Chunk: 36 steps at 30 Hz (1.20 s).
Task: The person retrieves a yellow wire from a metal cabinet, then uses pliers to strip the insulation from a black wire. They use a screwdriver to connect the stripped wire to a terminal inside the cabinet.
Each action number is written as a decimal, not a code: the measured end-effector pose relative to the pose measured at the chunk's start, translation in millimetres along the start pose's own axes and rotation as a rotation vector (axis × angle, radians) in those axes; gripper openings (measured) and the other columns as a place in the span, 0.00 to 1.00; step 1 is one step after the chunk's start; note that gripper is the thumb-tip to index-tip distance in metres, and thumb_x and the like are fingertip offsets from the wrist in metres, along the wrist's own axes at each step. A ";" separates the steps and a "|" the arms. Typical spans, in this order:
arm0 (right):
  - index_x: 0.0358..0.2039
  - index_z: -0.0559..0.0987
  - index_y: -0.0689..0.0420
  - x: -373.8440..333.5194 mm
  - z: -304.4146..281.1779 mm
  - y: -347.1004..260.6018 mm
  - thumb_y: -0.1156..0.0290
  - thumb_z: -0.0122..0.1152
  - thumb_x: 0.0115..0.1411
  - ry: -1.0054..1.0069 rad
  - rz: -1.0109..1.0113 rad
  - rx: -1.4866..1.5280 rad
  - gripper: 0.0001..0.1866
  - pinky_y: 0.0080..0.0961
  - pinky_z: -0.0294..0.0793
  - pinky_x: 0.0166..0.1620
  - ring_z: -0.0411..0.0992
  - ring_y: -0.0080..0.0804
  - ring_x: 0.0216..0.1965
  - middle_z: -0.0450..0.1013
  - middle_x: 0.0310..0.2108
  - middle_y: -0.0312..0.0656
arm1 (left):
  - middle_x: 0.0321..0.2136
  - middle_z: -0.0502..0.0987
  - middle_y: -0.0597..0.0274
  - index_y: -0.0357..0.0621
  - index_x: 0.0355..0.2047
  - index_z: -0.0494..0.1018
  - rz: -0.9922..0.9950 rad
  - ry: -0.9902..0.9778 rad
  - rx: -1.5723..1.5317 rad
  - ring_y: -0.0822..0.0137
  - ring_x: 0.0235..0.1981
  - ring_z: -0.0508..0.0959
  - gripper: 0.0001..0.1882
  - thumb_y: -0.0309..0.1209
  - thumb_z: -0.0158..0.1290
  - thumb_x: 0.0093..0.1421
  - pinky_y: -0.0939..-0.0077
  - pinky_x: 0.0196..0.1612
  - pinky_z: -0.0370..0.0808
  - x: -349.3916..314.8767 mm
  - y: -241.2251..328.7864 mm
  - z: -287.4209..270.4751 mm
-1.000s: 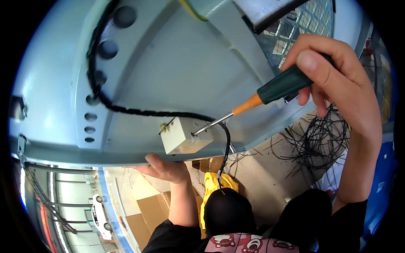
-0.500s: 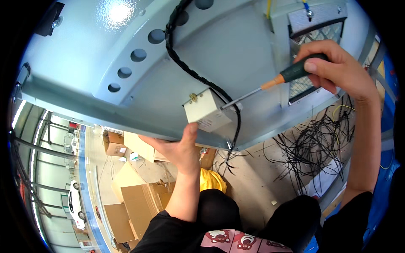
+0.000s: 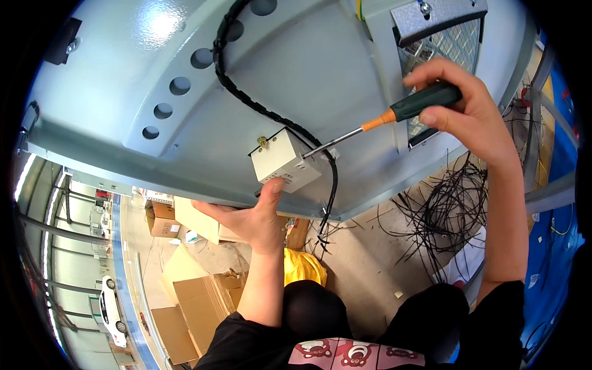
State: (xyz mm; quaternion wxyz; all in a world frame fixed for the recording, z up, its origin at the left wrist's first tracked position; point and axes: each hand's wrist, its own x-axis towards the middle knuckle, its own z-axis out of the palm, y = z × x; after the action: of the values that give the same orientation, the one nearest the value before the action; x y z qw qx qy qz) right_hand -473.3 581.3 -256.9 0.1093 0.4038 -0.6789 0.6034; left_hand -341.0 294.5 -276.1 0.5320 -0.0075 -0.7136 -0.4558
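My right hand (image 3: 472, 114) has a screwdriver (image 3: 425, 103) with a dark green and orange handle, thumb below and fingers above it, the index finger lifted. Its shaft slants down left, the tip at the side of a small white box (image 3: 277, 160) fixed to a pale grey-blue metal panel (image 3: 308, 74). On the box's upper edge sits a brass-coloured fitting (image 3: 263, 142). My left hand (image 3: 250, 219) grips the panel's lower edge, its thumb against the box's bottom; some of its fingers are hidden. A black wrapped cable (image 3: 256, 106) runs past the box.
Round holes line a raised strip (image 3: 179, 86) on the panel; a mesh-covered opening (image 3: 453, 52) is at right. Below lie a heap of black cable ties or thin wires (image 3: 441, 216), cardboard boxes (image 3: 200, 302) and a yellow bag-like thing (image 3: 302, 268). A metal frame (image 3: 549, 191) stands right.
The panel and box sit slightly further left in the picture. My right hand's fingers have loosened and shifted on the screwdriver's handle. My left hand keeps its place on the panel edge.
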 end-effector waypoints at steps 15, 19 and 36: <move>0.41 0.68 0.59 7.4 21.5 -47.9 0.73 0.56 0.64 0.370 0.188 0.404 0.08 0.13 0.66 0.36 0.64 0.15 0.34 0.66 0.36 0.34 | 0.40 0.80 0.66 0.45 0.41 0.75 0.552 -0.375 0.735 0.62 0.50 0.74 0.20 0.23 0.68 0.48 0.64 0.60 0.62 7.9 51.3 21.7; 0.38 0.71 0.55 0.9 16.3 -28.2 0.58 0.53 0.68 0.337 0.453 0.173 0.13 0.12 0.61 0.25 0.59 0.13 0.20 0.65 0.25 0.27 | 0.41 0.80 0.62 0.46 0.38 0.76 0.460 -0.356 0.561 0.62 0.47 0.74 0.19 0.25 0.70 0.45 0.63 0.57 0.62 7.7 44.5 25.3; 0.44 0.74 0.59 -7.7 24.7 11.4 0.69 0.52 0.65 0.304 -0.078 0.081 0.10 0.16 0.66 0.35 0.66 0.18 0.33 0.69 0.35 0.33 | 0.47 0.72 0.58 0.40 0.44 0.70 0.291 -0.351 0.254 0.67 0.49 0.72 0.17 0.20 0.62 0.55 0.72 0.56 0.66 -1.0 23.1 23.8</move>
State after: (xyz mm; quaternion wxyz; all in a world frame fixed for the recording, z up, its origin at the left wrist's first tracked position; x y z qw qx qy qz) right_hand -467.7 561.4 -276.2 0.2179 0.3379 -0.6134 0.6798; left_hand -347.1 324.2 -262.5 0.4567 -0.1223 -0.8379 -0.2727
